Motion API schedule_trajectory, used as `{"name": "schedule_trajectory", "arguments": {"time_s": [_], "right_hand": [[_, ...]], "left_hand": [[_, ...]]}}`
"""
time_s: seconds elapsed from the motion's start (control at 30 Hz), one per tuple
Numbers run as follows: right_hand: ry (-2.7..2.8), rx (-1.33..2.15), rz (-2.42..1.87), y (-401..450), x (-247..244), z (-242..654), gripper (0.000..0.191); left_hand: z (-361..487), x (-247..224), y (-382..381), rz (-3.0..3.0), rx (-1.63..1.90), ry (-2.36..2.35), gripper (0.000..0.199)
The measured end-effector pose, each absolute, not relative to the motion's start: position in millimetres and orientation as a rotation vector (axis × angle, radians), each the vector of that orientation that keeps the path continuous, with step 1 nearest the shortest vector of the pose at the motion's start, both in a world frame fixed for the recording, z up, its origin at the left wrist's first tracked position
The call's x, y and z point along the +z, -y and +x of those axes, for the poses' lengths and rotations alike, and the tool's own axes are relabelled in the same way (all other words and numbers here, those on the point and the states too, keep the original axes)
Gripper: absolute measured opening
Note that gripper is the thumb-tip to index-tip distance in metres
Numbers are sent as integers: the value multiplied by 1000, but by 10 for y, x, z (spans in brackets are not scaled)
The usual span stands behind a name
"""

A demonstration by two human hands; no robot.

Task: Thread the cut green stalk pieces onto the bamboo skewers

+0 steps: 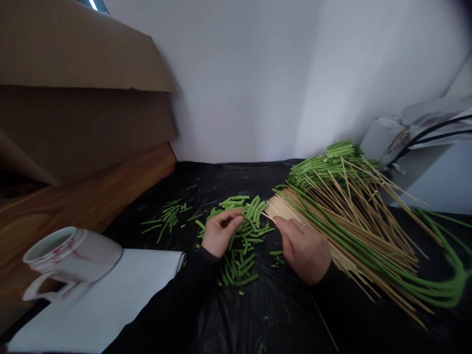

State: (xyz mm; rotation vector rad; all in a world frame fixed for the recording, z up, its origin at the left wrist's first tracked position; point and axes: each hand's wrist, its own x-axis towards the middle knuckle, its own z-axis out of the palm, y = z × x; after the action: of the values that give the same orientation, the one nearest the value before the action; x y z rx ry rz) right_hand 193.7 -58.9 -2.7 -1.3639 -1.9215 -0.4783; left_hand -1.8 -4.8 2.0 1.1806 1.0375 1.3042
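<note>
My right hand [306, 250] is closed around a thin bamboo skewer [324, 322]. Its tip pokes out past my thumb and finger, and its shaft runs down below the hand. Thumb and forefinger of my left hand [220, 233] are pinched together over a pile of cut green garlic scape pieces [245, 268]. Whether a piece is between those fingertips I cannot make out. Beside my right hand lies a large bundle of bamboo skewers [295, 209], tips toward the pile. Long uncut garlic scapes [354, 236] rest across the bundle.
Behind the skewers sits a stack of threaded green pieces [320, 167]. A smaller group of cut pieces [169, 216] lies to the left on black plastic sheeting [228, 172]. At left are a white mug [92, 255], folded white paper [121, 300] and a cardboard box [88, 128].
</note>
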Motion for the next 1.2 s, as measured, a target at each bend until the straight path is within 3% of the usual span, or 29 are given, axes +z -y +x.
{"name": "schedule_trajectory", "arguments": {"time_s": [0.2,0.53,1.2], "right_hand": [[1948,-530,-1322,582,-79,1939,28],[2044,-550,-1311,610,-48,1915,29],[2087,-543,-1307,623,-79,1906,31]], "left_hand": [[-43,61,7,643,1182,-819,26],[-64,35,1,571,1111,-741,17],[-63,31,-3,557,1109,-787,17]]}}
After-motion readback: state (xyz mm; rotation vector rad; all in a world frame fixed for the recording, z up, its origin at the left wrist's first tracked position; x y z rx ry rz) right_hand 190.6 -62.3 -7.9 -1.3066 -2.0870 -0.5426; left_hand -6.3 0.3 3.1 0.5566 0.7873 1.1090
